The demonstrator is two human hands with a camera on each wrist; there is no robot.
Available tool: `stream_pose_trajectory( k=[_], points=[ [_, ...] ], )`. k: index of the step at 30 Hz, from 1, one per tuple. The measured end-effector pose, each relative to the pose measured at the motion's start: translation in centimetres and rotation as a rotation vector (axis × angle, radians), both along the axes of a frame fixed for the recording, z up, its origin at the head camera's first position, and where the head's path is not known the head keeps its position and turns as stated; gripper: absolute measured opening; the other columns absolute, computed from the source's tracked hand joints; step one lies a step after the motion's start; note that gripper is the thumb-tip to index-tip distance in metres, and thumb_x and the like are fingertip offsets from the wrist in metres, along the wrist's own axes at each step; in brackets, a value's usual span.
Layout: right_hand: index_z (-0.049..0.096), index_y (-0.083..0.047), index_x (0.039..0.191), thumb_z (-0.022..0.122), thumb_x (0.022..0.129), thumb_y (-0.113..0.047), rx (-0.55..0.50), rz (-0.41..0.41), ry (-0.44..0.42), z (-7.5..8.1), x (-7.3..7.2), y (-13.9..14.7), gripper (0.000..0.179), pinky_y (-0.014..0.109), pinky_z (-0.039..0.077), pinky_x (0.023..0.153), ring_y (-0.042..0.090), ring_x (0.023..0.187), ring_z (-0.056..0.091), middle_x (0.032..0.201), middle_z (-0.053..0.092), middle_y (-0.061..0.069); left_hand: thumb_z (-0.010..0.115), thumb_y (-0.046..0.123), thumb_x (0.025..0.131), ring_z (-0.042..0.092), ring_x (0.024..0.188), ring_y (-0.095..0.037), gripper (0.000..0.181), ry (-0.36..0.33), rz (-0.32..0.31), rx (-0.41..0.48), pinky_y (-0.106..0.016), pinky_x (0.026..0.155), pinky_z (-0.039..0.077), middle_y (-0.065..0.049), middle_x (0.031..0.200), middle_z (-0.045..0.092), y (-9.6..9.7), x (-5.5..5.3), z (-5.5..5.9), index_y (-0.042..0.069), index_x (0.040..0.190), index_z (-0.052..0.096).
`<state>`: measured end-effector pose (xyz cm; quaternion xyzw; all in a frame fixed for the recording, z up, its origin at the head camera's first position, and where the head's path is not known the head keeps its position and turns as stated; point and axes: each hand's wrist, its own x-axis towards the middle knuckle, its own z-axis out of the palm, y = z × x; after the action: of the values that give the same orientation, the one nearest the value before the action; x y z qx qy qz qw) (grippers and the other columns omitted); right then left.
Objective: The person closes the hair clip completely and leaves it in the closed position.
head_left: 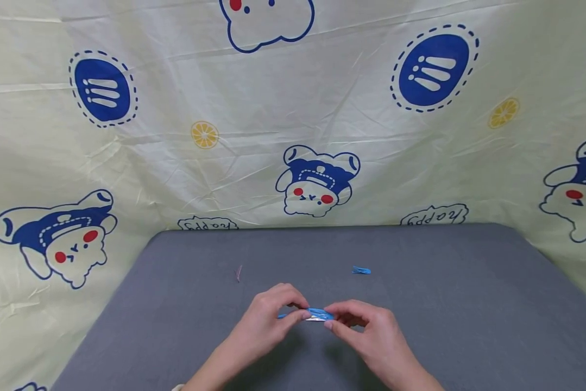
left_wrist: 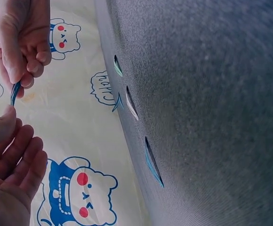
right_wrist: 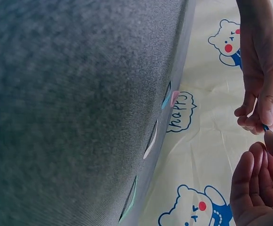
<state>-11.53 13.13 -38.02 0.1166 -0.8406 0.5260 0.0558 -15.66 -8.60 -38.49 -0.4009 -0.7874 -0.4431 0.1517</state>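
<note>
In the head view my left hand (head_left: pixel 268 315) and right hand (head_left: pixel 371 328) face each other above the table. Between them is a shiny blue hair clip (head_left: pixel 319 314), each end pinched between a thumb and fingers. Seen from the left wrist, the clip (left_wrist: pixel 15 93) is a thin, curved sliver linking the fingertips of the left hand (left_wrist: pixel 12 165) and the right hand (left_wrist: pixel 26 42). From the right wrist, the fingers of the left hand (right_wrist: pixel 264 70) and right hand (right_wrist: pixel 256 188) mostly hide it.
Farther back on the grey table (head_left: pixel 185 326) lie a blue clip (head_left: pixel 361 270) and a thin pinkish piece (head_left: pixel 238 273). The wrist views show more slim clips on it, among them a white clip (left_wrist: pixel 132 102) and a green clip (right_wrist: pixel 128 200). A printed sheet (head_left: pixel 175 179) hangs behind.
</note>
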Motion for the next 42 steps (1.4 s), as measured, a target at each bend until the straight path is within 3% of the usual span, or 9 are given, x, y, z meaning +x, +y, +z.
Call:
stream_pose_trajectory(
  k=[13, 18, 25, 30, 36, 42],
  points=[
    [0.074, -0.03, 0.095, 0.079, 0.085, -0.029, 0.009, 0.029, 0.019, -0.4, -0.8, -0.1, 0.012, 0.029, 0.053, 0.068, 0.01, 0.078, 0.065, 0.086, 0.07, -0.013, 0.079, 0.004, 0.082, 0.059, 0.086, -0.004, 0.015, -0.028, 0.042, -0.051, -0.029, 0.076, 0.054, 0.013, 0.086, 0.062, -0.2, -0.1, 0.0, 0.014, 0.088, 0.069],
    [0.074, -0.031, 0.095, 0.079, 0.084, -0.029, 0.01, 0.095, 0.02, -0.3, -1.5, -0.1, 0.012, 0.03, 0.054, 0.07, 0.012, 0.078, 0.064, 0.087, 0.069, -0.011, 0.079, 0.002, 0.081, 0.06, 0.086, -0.005, 0.017, -0.034, 0.054, -0.051, -0.029, 0.077, 0.054, 0.013, 0.087, 0.062, -0.7, -0.2, 0.1, 0.014, 0.088, 0.069],
    [0.075, -0.029, 0.095, 0.079, 0.084, -0.023, 0.046, 0.204, 0.05, -0.4, -2.1, -0.4, 0.013, 0.03, 0.054, 0.071, 0.012, 0.076, 0.062, 0.088, 0.066, -0.011, 0.078, 0.002, 0.083, 0.059, 0.085, -0.005, 0.015, -0.114, 0.071, -0.094, -0.028, 0.078, 0.053, 0.014, 0.087, 0.061, -1.6, 0.2, 0.2, 0.014, 0.088, 0.07],
    [0.075, -0.027, 0.097, 0.078, 0.086, -0.02, 0.074, 0.28, 0.047, -0.5, -2.4, -0.8, 0.014, 0.03, 0.054, 0.071, 0.011, 0.076, 0.062, 0.088, 0.066, -0.012, 0.078, 0.003, 0.083, 0.059, 0.083, -0.005, 0.015, -0.123, 0.071, -0.109, -0.027, 0.077, 0.052, 0.016, 0.086, 0.062, -2.5, 0.3, -0.2, 0.016, 0.086, 0.071],
    [0.075, -0.023, 0.096, 0.075, 0.088, -0.018, 0.106, 0.377, 0.046, -0.7, -2.6, -1.4, 0.009, 0.028, 0.053, 0.069, 0.008, 0.075, 0.06, 0.086, 0.065, -0.012, 0.078, 0.004, 0.083, 0.06, 0.081, -0.004, 0.011, -0.21, 0.042, -0.125, -0.027, 0.077, 0.053, 0.015, 0.085, 0.063, -3.7, 0.7, -0.9, 0.012, 0.085, 0.072],
    [0.075, -0.019, 0.095, 0.076, 0.086, -0.012, 0.133, 0.426, 0.012, -1.1, -2.7, -2.2, 0.011, 0.025, 0.052, 0.066, 0.005, 0.073, 0.06, 0.084, 0.065, -0.013, 0.079, 0.008, 0.084, 0.061, 0.079, -0.003, 0.012, -0.33, 0.05, -0.148, -0.028, 0.073, 0.054, 0.014, 0.083, 0.063, -4.5, 1.1, -1.3, 0.016, 0.084, 0.071]
  ],
)
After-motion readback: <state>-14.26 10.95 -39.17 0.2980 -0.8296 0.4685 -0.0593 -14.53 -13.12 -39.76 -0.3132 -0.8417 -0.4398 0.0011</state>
